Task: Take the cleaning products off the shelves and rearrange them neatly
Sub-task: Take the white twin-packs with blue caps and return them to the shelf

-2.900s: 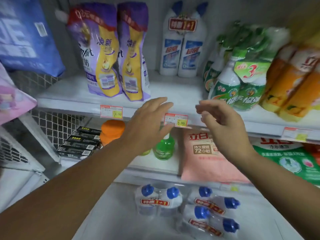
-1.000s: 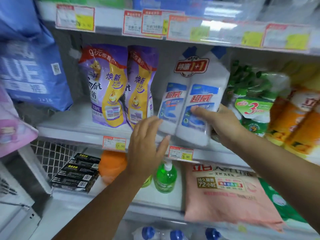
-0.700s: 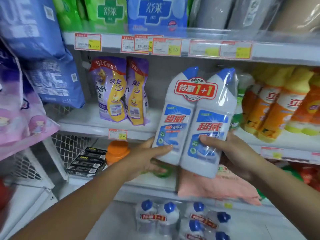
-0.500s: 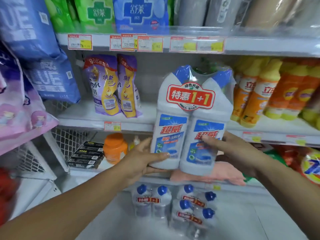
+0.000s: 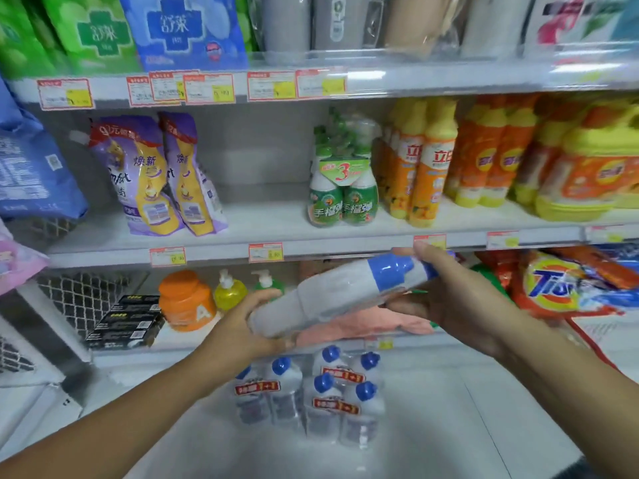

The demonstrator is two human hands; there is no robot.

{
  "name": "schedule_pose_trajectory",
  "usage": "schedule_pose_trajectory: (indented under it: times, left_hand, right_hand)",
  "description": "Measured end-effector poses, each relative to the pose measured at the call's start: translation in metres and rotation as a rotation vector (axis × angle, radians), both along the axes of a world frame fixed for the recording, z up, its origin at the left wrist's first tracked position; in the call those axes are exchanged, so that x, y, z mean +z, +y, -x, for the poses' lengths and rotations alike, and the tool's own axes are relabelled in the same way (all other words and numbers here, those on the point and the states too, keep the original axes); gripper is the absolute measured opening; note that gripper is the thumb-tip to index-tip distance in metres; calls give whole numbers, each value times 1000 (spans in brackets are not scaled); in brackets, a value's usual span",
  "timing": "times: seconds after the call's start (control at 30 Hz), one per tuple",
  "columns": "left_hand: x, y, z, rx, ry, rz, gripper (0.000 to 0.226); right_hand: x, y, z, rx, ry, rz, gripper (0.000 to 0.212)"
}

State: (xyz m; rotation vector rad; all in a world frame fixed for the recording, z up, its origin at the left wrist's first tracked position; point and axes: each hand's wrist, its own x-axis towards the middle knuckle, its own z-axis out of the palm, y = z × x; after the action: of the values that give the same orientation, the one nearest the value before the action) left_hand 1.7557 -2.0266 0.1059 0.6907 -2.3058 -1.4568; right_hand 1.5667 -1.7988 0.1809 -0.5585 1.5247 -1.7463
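I hold a twin pack of white toilet-cleaner bottles with blue caps [image 5: 332,292] tipped almost flat in front of the lower shelf. My left hand [image 5: 247,324] grips its base end. My right hand [image 5: 449,299] grips the cap end. Below my hands, several more such twin packs [image 5: 311,392] stand on the floor. The middle shelf [image 5: 276,223] has a bare gap between the purple softener pouches [image 5: 155,174] and the green bottle pack [image 5: 340,188].
Orange and yellow dish-soap bottles [image 5: 425,160] fill the middle shelf's right side. Below sit an orange jar [image 5: 186,302], pump bottles [image 5: 230,288], black boxes [image 5: 128,321], a pink bag [image 5: 359,326] and a Tide bag [image 5: 567,288]. A wire rack [image 5: 79,302] stands at left.
Both hands took the twin pack off the middle shelf, pulled it towards me, then tipped it from upright to nearly flat and lowered it. The view shifted right.
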Motion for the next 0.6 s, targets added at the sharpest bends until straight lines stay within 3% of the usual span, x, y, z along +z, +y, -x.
schedule_pose_trajectory:
  times: [0.13, 0.23, 0.6]
  left_hand:
    - [-8, 1, 1, -187, -216, -59, 87]
    - [-14, 12, 4, -203, -220, -115, 90]
    - [-26, 20, 7, -208, -167, -75, 86]
  right_hand:
    - [-8, 12, 2, -7, -21, 82, 33]
    - [-16, 16, 4, -41, 21, 68, 52]
    - [-20, 23, 3, 27, -95, 145, 44]
